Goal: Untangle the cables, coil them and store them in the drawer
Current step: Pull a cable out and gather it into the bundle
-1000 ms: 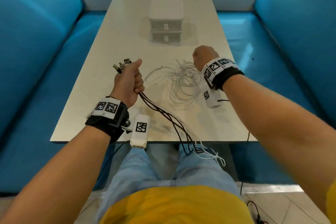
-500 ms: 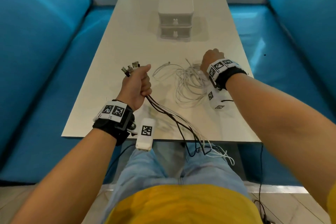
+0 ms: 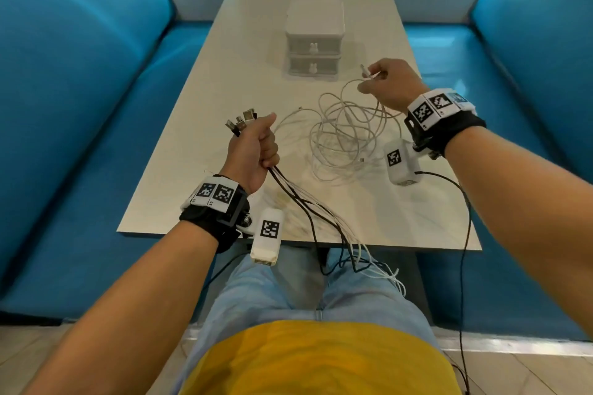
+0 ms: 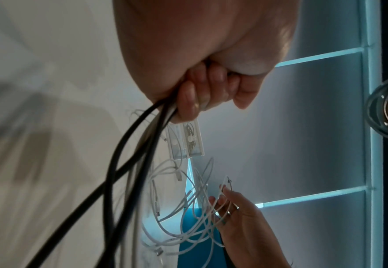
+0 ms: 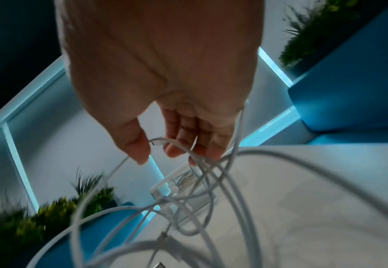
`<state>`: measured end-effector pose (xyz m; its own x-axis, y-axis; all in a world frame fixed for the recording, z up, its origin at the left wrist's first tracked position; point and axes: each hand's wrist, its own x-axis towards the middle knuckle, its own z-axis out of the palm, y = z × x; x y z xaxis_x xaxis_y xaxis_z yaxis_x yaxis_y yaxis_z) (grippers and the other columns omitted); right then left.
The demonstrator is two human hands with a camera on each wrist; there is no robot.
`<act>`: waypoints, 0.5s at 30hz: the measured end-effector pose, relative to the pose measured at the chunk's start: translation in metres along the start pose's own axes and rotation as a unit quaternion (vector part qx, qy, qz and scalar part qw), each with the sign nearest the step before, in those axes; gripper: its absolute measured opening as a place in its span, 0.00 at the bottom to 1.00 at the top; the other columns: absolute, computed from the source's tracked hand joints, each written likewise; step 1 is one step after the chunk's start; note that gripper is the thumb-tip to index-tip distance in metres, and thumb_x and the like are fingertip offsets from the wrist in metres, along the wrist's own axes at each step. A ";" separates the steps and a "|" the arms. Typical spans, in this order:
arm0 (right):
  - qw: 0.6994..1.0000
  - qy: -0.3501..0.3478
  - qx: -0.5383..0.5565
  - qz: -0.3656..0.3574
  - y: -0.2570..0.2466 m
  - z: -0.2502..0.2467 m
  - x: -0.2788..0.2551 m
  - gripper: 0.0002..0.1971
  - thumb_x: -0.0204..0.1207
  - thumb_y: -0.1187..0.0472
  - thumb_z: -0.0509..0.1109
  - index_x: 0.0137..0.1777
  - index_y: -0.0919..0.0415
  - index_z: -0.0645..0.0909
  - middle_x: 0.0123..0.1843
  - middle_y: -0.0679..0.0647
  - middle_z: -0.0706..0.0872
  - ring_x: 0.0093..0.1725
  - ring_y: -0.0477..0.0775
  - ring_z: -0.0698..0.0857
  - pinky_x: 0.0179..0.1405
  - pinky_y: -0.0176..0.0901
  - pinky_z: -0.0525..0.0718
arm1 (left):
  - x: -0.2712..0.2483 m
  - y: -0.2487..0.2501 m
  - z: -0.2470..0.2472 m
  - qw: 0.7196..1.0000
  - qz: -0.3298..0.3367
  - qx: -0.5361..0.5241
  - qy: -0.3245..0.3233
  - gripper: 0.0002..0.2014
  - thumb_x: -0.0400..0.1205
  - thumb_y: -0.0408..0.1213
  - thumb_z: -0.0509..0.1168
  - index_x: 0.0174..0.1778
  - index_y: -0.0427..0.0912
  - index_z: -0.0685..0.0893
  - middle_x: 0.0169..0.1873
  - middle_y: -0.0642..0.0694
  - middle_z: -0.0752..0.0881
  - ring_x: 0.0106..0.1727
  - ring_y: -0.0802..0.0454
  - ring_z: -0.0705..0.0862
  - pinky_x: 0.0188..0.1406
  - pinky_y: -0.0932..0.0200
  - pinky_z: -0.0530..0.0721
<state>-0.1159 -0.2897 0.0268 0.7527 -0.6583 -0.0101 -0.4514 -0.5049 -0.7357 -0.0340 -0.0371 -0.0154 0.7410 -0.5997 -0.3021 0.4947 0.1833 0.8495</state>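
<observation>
My left hand (image 3: 256, 151) is fisted round a bundle of black and white cables (image 3: 308, 205); several plugs (image 3: 242, 120) stick out above the fist, and the cable ends trail off the table's near edge onto my lap. In the left wrist view the same bundle (image 4: 124, 163) runs down from the curled fingers (image 4: 202, 94). My right hand (image 3: 388, 86) is lifted above the table and pinches one end of a white cable (image 3: 369, 74). That cable hangs down into a loose white tangle (image 3: 346, 138) on the table. The small white two-drawer box (image 3: 314, 42) stands behind, both drawers closed.
The light table (image 3: 224, 74) runs away from me, with blue benches (image 3: 80, 106) on both sides. Wrist-camera units (image 3: 401, 160) hang under each wrist, and a black lead (image 3: 465, 234) drops from the right one past the table's edge.
My right hand has risen from the white tangle and moved toward the drawer box, lifting one white cable end. The left fist keeps its bundle in about the same place.
</observation>
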 end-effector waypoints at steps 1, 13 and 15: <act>1.000 -0.008 0.011 0.001 -0.002 -0.001 -0.001 0.10 0.74 0.57 0.73 0.53 0.58 0.82 0.41 0.53 0.83 0.37 0.50 0.79 0.37 0.39 0.76 | -0.001 0.001 0.000 1.000 -0.001 -0.012 0.000 0.24 0.83 0.38 0.64 0.24 0.49 0.59 0.16 0.53 0.56 0.18 0.57 0.53 0.20 0.61 0.52; 0.980 0.138 0.138 -0.047 -0.017 -0.010 -0.007 0.16 0.79 0.68 0.59 0.60 0.66 0.85 0.32 0.47 0.77 0.22 0.36 0.72 0.25 0.27 0.69 | -0.014 0.001 0.013 0.999 0.034 -0.024 0.004 0.23 0.82 0.37 0.66 0.25 0.48 0.61 0.16 0.54 0.58 0.19 0.57 0.54 0.20 0.61 0.53; 0.977 0.146 0.117 -0.104 -0.021 -0.004 -0.019 0.14 0.79 0.66 0.63 0.60 0.62 0.86 0.42 0.46 0.84 0.32 0.33 0.78 0.37 0.25 0.74 | -0.014 -0.002 0.019 0.999 0.047 -0.025 0.000 0.21 0.83 0.41 0.66 0.28 0.48 0.63 0.16 0.55 0.59 0.19 0.58 0.54 0.19 0.62 0.54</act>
<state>-0.1227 -0.2685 0.0455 0.6322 -0.7033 0.3250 -0.1548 -0.5256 -0.8365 -0.0538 -0.0437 -0.0043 0.7858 -0.5775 -0.2214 0.4447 0.2787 0.8512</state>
